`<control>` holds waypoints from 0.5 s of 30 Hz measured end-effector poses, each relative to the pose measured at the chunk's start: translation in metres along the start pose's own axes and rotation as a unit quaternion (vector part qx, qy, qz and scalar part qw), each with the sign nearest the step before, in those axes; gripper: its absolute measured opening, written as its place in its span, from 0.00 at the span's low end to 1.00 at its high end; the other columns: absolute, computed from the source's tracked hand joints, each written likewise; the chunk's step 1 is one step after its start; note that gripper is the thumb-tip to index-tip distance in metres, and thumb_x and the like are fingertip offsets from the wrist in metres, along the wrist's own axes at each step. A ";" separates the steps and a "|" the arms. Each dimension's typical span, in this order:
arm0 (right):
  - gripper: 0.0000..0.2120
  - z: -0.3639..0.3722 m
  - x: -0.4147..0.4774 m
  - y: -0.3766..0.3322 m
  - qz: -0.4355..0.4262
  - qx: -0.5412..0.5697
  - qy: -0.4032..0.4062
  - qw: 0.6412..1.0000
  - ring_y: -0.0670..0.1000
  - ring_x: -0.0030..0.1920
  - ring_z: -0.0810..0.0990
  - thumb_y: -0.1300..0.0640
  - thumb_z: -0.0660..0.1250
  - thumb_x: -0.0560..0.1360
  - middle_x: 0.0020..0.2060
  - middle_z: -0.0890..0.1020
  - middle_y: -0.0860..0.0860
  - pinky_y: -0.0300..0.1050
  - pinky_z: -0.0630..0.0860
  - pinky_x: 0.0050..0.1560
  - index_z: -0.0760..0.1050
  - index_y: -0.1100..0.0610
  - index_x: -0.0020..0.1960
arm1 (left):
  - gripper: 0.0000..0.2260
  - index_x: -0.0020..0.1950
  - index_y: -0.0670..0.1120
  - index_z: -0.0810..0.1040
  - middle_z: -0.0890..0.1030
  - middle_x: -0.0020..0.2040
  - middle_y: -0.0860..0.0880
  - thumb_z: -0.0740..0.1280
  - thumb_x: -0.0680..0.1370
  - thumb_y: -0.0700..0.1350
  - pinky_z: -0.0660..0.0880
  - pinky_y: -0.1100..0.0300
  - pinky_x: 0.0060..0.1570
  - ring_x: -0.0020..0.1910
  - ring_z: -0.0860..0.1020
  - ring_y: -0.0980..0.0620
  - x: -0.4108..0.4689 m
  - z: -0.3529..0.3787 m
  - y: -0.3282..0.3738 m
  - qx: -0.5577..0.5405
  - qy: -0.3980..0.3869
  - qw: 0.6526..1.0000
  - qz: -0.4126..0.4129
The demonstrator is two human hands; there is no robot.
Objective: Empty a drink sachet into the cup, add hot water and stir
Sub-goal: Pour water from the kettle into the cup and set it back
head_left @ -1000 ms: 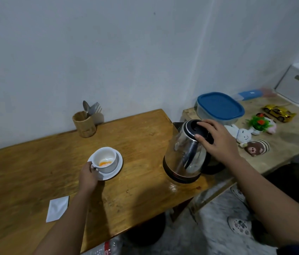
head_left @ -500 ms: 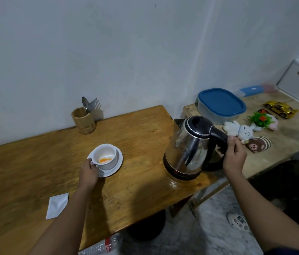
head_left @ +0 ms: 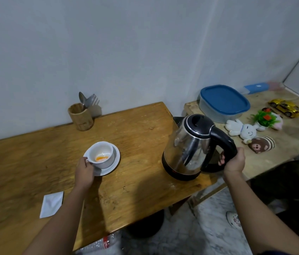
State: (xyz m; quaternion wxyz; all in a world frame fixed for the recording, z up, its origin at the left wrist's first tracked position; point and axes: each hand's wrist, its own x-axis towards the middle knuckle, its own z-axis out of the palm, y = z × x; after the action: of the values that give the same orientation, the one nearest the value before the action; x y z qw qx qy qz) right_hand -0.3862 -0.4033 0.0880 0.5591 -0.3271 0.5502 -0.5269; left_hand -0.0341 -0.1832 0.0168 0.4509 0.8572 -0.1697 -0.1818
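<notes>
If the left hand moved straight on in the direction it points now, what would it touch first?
The left hand already holds the cup handle, so it would press into the cup itself; beyond lies bare table, though depth is unclear.

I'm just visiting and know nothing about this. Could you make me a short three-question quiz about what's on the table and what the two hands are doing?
1. True or false: the cup already holds water up to the rim.
2. Which hand has its grip on the kettle handle? A) left hand B) right hand C) neither
3. Fill in: the cup stands on a white ____.

Key
1. False: only a little orange powder lies at the bottom.
2. B: the right hand is closed round the black handle, while the left hand holds the cup by its handle.
3. saucer, on the wooden table; the emptied sachet lies nearer the person.
</notes>
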 end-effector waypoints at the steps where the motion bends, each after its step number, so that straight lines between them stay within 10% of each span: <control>1: 0.14 0.000 -0.002 0.001 -0.003 0.003 0.007 1.000 0.47 0.15 0.61 0.54 0.51 0.73 0.13 0.66 0.48 0.34 0.56 0.20 0.63 0.57 0.30 | 0.13 0.61 0.37 0.71 0.75 0.59 0.35 0.53 0.80 0.39 0.67 0.53 0.48 0.53 0.73 0.41 0.000 0.000 0.001 0.007 -0.002 1.000 -0.001; 15: 0.17 0.043 -0.055 -0.043 -0.080 -0.102 0.049 0.990 0.50 0.23 0.67 0.55 0.56 0.74 0.20 0.70 0.52 0.45 0.62 0.27 0.66 0.56 0.27 | 0.12 0.58 0.34 0.73 0.76 0.58 0.34 0.54 0.80 0.39 0.66 0.54 0.47 0.54 0.74 0.37 0.002 -0.020 0.008 0.049 -0.062 0.997 0.003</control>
State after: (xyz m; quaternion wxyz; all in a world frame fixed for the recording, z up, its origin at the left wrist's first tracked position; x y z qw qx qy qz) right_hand -0.3464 -0.3702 0.1515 0.4515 -0.3995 0.5997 -0.5262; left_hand -0.0240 -0.1746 0.0339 0.3974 0.8650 -0.2086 -0.2243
